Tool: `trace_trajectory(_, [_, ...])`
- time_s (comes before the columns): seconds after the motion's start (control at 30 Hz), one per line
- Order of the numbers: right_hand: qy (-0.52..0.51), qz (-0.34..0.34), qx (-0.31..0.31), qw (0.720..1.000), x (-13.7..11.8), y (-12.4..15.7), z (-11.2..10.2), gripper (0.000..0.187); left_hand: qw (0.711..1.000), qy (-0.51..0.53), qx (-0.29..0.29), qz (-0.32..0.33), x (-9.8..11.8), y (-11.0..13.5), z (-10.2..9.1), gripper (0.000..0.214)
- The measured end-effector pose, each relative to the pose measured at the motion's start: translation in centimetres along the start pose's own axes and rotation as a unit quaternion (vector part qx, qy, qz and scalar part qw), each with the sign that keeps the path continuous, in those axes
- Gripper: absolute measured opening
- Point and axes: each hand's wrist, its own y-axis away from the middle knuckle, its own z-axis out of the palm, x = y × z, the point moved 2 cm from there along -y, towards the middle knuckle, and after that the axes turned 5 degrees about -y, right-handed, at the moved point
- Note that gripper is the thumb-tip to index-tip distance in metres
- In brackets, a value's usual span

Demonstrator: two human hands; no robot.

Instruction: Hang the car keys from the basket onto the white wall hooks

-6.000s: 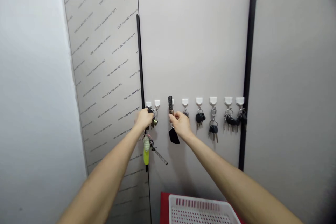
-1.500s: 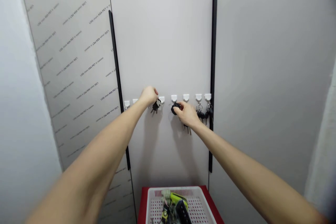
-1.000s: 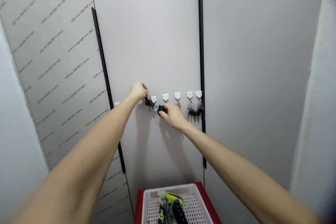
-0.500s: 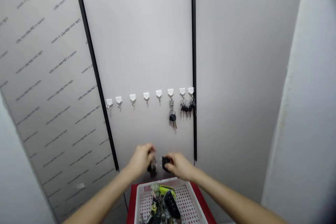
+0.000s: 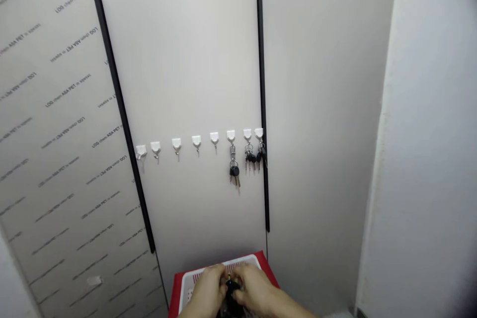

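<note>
My left hand [image 5: 208, 290] and my right hand [image 5: 253, 288] come together low in the head view, over the white basket [image 5: 183, 298]. Fingers of both are closed around a dark bunch of keys [image 5: 231, 289], largely covered by the hands. Its single parts cannot be made out. What lies in the basket is mostly hidden behind the hands and forearms. Above, on the pale door panel, a key bunch with black heads [image 5: 234, 171] hangs from a white hook [image 5: 231, 135]. Two more bunches, one of them black-headed keys [image 5: 250, 156], hang from the hooks to its right.
Several white adhesive hooks [image 5: 176, 144] run in a row across the panel, those on the left bare. Long black handles [image 5: 122, 114] flank this panel. A red surface [image 5: 269, 268] supports the basket. A white wall [image 5: 421, 159] stands at the right.
Both hands have moved down and closer together, from in front of the panel to over the basket, with the dark keys now between them. The camera view has shifted, so the hooks appear further left.
</note>
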Motion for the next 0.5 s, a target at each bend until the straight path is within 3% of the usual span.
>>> trace_trajectory(0.1, [-0.037, -0.047, 0.199, 0.978, -1.3, -1.1, -5.5, 0.03, 0.998, 0.004, 0.054, 0.014, 0.3, -0.7, -1.3, 0.024])
trace_trajectory(0.17, [-0.046, -0.057, 0.368, 0.927, -2.4, -1.9, -10.5, 0.028, 0.995, 0.03, 0.095, 0.016, 1.0, -1.6, -3.0, 0.025])
trace_trajectory(0.23, [-0.042, -0.055, 0.499, 0.864, -3.4, -2.8, -15.0, 0.03, 0.988, 0.065, 0.138, 0.016, 2.3, -3.0, -5.3, 0.028])
trace_trajectory(0.33, [-0.01, -0.027, 0.571, 0.82, -4.8, -4.4, -19.2, 0.038, 0.968, 0.12, 0.22, 0.021, 5.3, -5.3, -9.4, 0.032])
trace_trajectory(0.43, [0.02, 0.012, 0.569, 0.822, -5.6, -5.8, -20.1, 0.041, 0.945, 0.15, 0.29, 0.008, 8.0, -7.3, -12.7, 0.039])
trace_trajectory(0.5, [0.035, 0.036, 0.561, 0.826, -5.8, -6.5, -19.9, 0.04, 0.939, 0.151, 0.31, -0.014, 9.2, -8.4, -13.8, 0.043])
